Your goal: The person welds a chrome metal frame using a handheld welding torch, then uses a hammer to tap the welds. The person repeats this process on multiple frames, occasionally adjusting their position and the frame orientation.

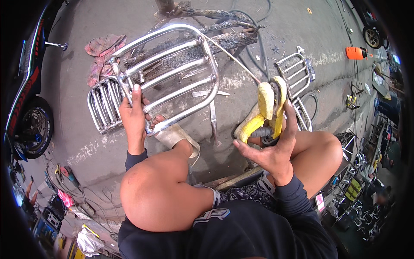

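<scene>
My left hand point(134, 113) grips a shiny metal tube rack point(174, 71) at its near left corner, thumb on top. The rack has a rounded frame with several crossbars and is held tilted above the floor. In my right hand point(274, 157) is a yellow welding electrode holder point(266, 101), its insulation worn, with thumb and a finger spread along its two sides. A thin welding rod point(233, 57) runs from its jaws up and left toward the rack's far edge; whether its tip touches the metal I cannot tell. The other fingers are partly hidden behind the holder.
A smaller barred rack point(105, 103) is at the left, by a pink rag point(103, 54). Charred wood point(189, 49) lies behind the large rack. Other racks point(295, 73), cables point(261, 47) and an orange bottle point(357, 53) are at right. A hammer-like tool point(212, 114) lies near my foot.
</scene>
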Demonstrator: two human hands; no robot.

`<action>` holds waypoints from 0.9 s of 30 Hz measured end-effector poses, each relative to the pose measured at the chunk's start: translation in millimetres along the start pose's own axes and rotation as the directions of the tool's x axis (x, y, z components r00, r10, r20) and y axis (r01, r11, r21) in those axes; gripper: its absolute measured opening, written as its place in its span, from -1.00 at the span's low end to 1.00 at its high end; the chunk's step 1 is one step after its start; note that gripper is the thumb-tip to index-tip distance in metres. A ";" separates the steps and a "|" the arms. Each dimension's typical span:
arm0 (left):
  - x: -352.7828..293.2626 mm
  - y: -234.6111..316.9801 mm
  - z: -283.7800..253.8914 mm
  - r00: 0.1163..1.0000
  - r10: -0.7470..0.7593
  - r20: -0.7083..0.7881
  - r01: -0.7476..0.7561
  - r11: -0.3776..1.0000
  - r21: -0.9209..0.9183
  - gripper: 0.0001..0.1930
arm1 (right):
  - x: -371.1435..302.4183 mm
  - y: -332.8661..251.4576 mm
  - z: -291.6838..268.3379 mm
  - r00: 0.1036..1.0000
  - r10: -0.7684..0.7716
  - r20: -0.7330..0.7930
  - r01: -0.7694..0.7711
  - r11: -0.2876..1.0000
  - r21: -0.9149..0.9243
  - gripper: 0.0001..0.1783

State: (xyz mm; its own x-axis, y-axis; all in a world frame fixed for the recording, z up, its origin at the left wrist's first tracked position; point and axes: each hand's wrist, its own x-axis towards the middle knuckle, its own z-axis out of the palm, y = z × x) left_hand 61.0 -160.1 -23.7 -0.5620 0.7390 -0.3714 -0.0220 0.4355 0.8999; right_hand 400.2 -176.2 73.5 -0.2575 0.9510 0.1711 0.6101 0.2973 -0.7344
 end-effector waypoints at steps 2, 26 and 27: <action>-3.1 3.8 0.2 1.000 0.011 -0.023 -0.010 0.999 0.053 -0.54 | -2.2 1.9 -0.4 0.999 0.042 0.026 -0.041 0.999 -0.016 0.50; -14.9 29.1 3.0 0.997 -0.008 -0.078 0.021 0.986 0.168 -0.53 | 11.7 6.9 -2.9 1.000 -0.023 0.007 0.023 0.999 -0.049 0.47; -14.5 27.9 2.4 0.997 -0.010 -0.079 0.023 0.984 0.174 -0.54 | 11.8 6.2 -2.9 1.000 -0.016 0.001 0.016 0.999 -0.036 0.47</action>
State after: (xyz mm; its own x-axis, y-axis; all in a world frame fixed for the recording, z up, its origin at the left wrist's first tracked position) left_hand 70.6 -157.4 6.2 -0.6254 0.6919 -0.3607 0.1095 0.5356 0.8374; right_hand 403.2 -162.9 72.9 -0.2679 0.9460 0.1825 0.6324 0.3155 -0.7075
